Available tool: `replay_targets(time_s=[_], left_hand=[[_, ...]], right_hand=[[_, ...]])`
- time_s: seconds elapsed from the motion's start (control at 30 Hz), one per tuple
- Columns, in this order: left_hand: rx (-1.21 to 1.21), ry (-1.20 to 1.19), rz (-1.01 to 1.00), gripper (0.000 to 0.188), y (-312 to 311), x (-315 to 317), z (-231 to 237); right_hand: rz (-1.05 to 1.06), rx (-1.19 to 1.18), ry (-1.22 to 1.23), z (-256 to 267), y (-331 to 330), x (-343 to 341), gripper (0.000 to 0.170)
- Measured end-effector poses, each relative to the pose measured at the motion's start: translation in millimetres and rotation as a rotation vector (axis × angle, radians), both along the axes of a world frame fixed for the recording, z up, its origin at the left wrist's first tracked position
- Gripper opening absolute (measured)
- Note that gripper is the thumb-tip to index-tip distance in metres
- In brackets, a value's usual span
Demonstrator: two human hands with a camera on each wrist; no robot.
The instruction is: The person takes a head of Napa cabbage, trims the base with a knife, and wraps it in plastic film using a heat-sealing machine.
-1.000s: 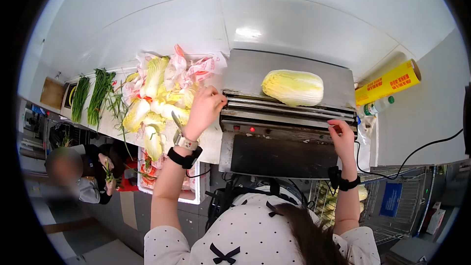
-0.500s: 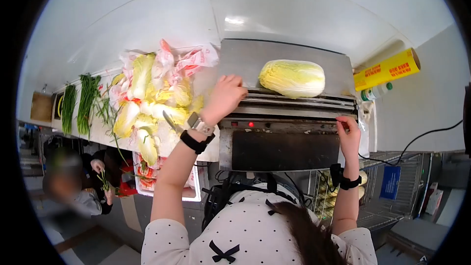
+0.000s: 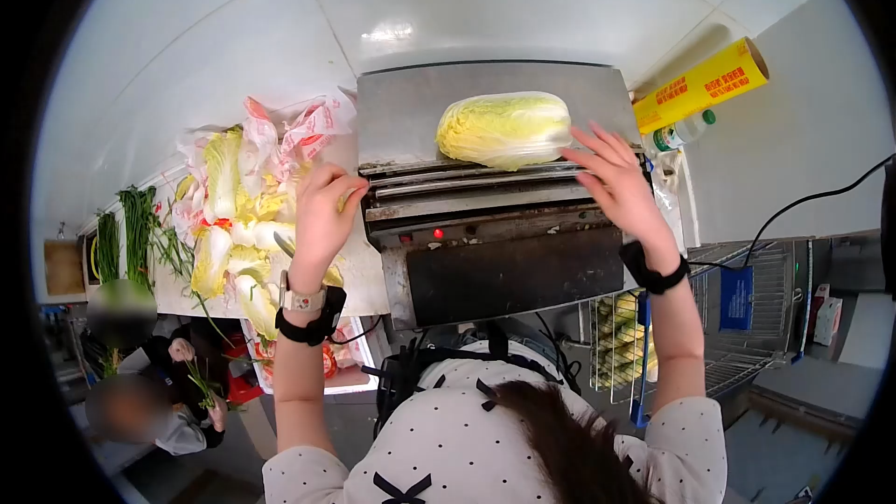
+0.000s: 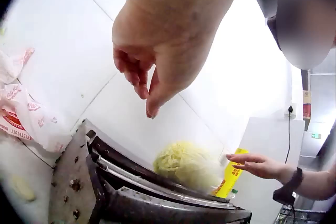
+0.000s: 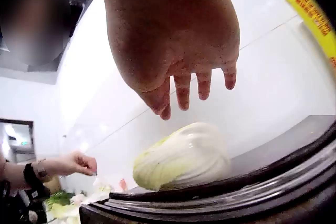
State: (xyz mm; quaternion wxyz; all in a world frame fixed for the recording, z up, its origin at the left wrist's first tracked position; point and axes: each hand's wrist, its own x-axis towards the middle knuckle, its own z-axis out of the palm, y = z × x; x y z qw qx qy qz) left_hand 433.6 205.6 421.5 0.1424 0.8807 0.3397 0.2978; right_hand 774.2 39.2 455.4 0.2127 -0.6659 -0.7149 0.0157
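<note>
A pale napa cabbage [image 3: 504, 129] lies on its side on the flat steel top of a film wrapping machine [image 3: 513, 266] with metal rollers and a lit red switch. My right hand [image 3: 616, 182] hovers at the cabbage's right end, fingers spread and straight; the right wrist view shows this hand [image 5: 173, 35] above the cabbage [image 5: 184, 155]. Just past the machine's left end is my left hand [image 3: 325, 210], its fingers bent. In the left wrist view, thumb and fingertips of the hand [image 4: 168, 40] come close together; I cannot tell whether they pinch something thin.
Loose cabbage leaves [image 3: 224, 177], printed plastic bags [image 3: 313, 131] and green stalks [image 3: 138, 229] cover the left counter. A yellow tube [image 3: 700, 84] and a bottle [image 3: 686, 131] lie at the right. Another person [image 3: 177, 411] holds greens lower left. A wire cart [image 3: 747, 317] stands lower right.
My left hand went right along the rollers, then back left past the machine's end. My right hand left the roller's right end, rose toward the cabbage and spread its fingers.
</note>
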Motion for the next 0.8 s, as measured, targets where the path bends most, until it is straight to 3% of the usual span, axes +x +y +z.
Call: replay_targets(time_s=[0.13, 0.23, 0.37, 0.5, 0.63, 0.73, 0.8], left_hand=[[0.016, 0.003, 0.085, 0.010, -8.8, -18.4, 2.1], [0.011, -0.005, 0.151, 0.011, -19.1, -33.1, 1.9], [-0.036, 0.011, 0.228, 0.012, -30.7, -46.4, -10.4], [-0.150, 0.046, 0.300, 0.010, -37.3, -46.9, -19.0], [-0.166, 0.058, 0.323, 0.009, -38.1, -43.7, -23.3], [-0.173, 0.079, 0.335, 0.008, -38.2, -40.2, -24.9], [-0.171, 0.088, 0.341, 0.008, -38.5, -37.7, -26.3]], right_hand=[[0.177, -0.110, -0.227, -2.1, 43.3, -6.5, 0.042], [0.174, -0.099, -0.338, 0.4, 61.8, 4.5, 0.051], [0.142, -0.129, -0.264, -11.5, 92.9, 25.8, 0.053], [0.095, -0.166, -0.069, -23.6, 121.5, 43.7, 0.045], [0.220, 0.055, 0.081, -16.9, 114.9, 58.6, 0.031], [0.222, -0.120, 0.014, -10.2, 72.1, 69.6, 0.020], [0.297, -0.218, -0.172, -17.5, 48.6, 66.0, 0.017]])
